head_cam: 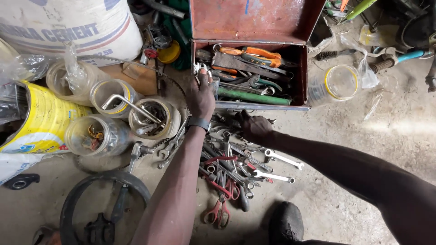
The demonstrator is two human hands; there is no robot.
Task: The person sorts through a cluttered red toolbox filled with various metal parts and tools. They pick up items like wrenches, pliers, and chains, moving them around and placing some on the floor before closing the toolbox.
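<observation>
Left hand: the left hand (200, 97) reaches to the front left corner of the red metal toolbox (297, 59); its fingers close around a small silver tool (201, 69) at the box edge. A dark band is on the wrist.
Right hand: the right hand (253, 125) lies palm down on the pile of wrenches (236, 159) just in front of the box. If the fingers grasp something, one cannot tell, because they are in shadow.
Toolbox: open, lid up, rusty red; inside are orange-handled pliers (254, 54), a green bar (252, 96) and grey spanners.
Pile on floor: silver wrenches, red-handled scissors (218, 211) and pliers, between the two arms.
Sack: a white cement sack (68, 27) with big blue letters and red and blue stripes, at upper left.
Yellow package: a yellow bag (41, 120) with printed label, lying on its side at far left.
Jars: clear plastic jars with yellow rims (113, 97) left of the left hand, holding bolts and an angled key; one more jar (338, 84) right of the box.
Tyre: a black rubber ring (104, 204) at lower left.
</observation>
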